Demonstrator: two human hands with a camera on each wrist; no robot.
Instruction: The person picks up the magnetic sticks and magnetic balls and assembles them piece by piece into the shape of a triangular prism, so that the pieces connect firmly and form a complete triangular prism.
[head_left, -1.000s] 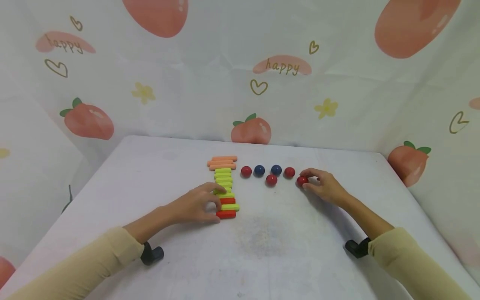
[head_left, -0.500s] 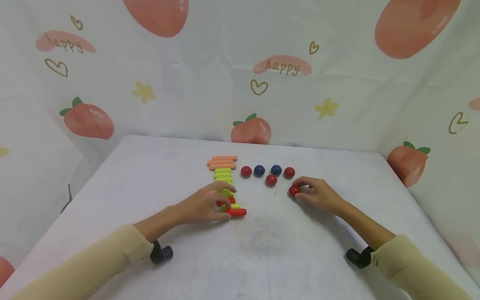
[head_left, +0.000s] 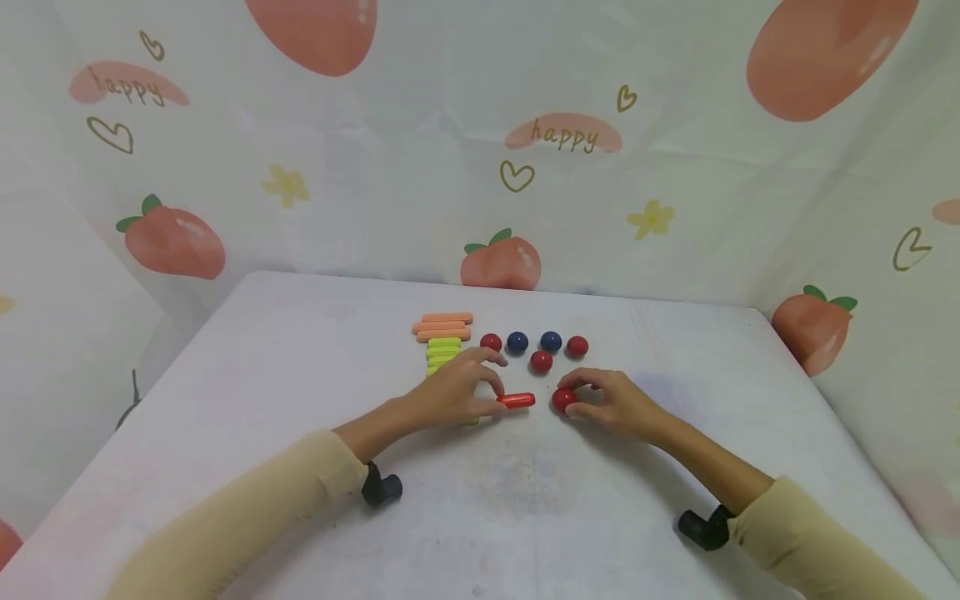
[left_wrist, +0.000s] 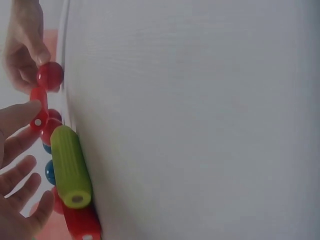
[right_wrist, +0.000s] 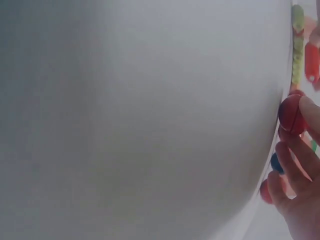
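Observation:
In the head view, my left hand (head_left: 453, 390) pinches one end of a short red stick (head_left: 519, 401) between thumb and index finger, its other fingers spread. The stick's free end points right, toward a red ball (head_left: 563, 400) that my right hand (head_left: 621, 404) pinches. A small gap separates stick and ball. The left wrist view shows the red stick (left_wrist: 38, 107) raised off the table, with a round pale dot on its end. Seen from the right wrist, the ball (right_wrist: 290, 115) sits at the thumb, low by the table surface.
Yellow-green sticks (head_left: 444, 351) lie in a column partly hidden by my left hand, below several orange sticks (head_left: 444, 327). Two blue balls (head_left: 517, 342) and three red balls (head_left: 541, 362) rest at the back middle. A patterned cloth (head_left: 337, 183) hangs behind the white table (head_left: 622, 533).
My left hand has taken the red stick from the near end of the column and carried it right and slightly away. My right hand has brought its red ball left and nearer.

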